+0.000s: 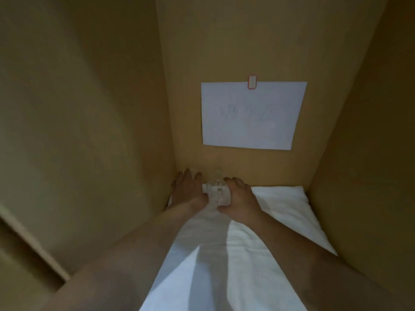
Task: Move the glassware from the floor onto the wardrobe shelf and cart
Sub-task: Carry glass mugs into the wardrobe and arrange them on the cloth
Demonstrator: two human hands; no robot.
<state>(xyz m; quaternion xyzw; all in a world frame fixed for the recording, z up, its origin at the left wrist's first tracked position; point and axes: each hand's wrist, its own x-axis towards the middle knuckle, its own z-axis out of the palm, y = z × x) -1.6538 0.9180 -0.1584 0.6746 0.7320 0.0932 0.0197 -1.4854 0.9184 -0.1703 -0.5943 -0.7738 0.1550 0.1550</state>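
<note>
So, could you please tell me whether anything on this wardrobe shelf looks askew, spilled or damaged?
Nothing stands out. The clear glass piece sits between the left hand and right hand on the white towel, near the back corner. The paper sheet hangs slightly tilted on the back panel; no spill shows.
</note>
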